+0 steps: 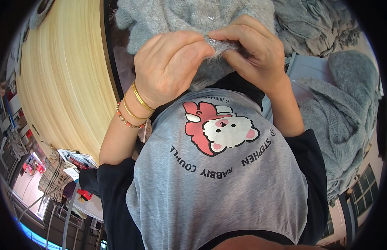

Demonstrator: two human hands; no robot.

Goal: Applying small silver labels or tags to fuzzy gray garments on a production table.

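A fluffy grey knitted garment (pixel 189 16) lies across the top middle, with a small shiny button near its upper edge. My left hand (pixel 168 64), with gold bangles and a bead bracelet at the wrist, pinches a fold of the garment's lower edge. My right hand (pixel 254 52) pinches the same fold from the right, fingertips almost touching the left hand's. A small shiny bit shows between the fingertips; I cannot tell what it is. Below the hands is my own grey printed shirt (pixel 218 179).
A pale wooden tabletop (pixel 64 79) with a dark edge curves along the left. More grey knitted garments (pixel 347 108) are piled at the right and top right. A checked cloth and small items (pixel 56 179) lie at the lower left, far below.
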